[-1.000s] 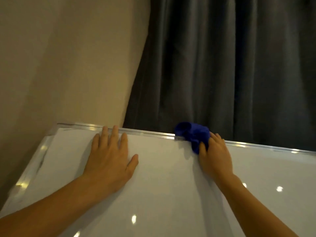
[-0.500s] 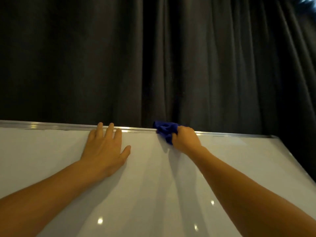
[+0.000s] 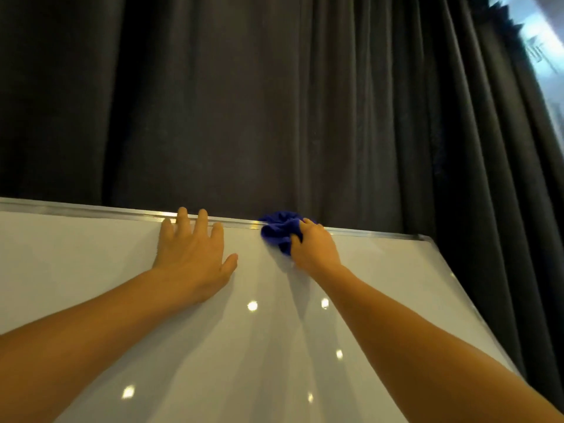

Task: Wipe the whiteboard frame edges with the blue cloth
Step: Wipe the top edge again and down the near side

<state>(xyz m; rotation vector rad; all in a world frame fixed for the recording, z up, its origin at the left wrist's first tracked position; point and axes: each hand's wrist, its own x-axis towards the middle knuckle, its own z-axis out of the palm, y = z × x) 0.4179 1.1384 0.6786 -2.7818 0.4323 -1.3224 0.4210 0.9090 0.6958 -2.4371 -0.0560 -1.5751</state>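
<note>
Head view: blue cloth farther right than before

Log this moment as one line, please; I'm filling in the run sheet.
stage: wiping top frame edge | right hand: clutching blue cloth on edge | left hand: flat on whiteboard, bracing

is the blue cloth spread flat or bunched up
Bunched up: the blue cloth sits in a crumpled wad under the right hand, pressed against the top frame edge.

whiteboard bears left hand flat, blue cloth at frame.
</note>
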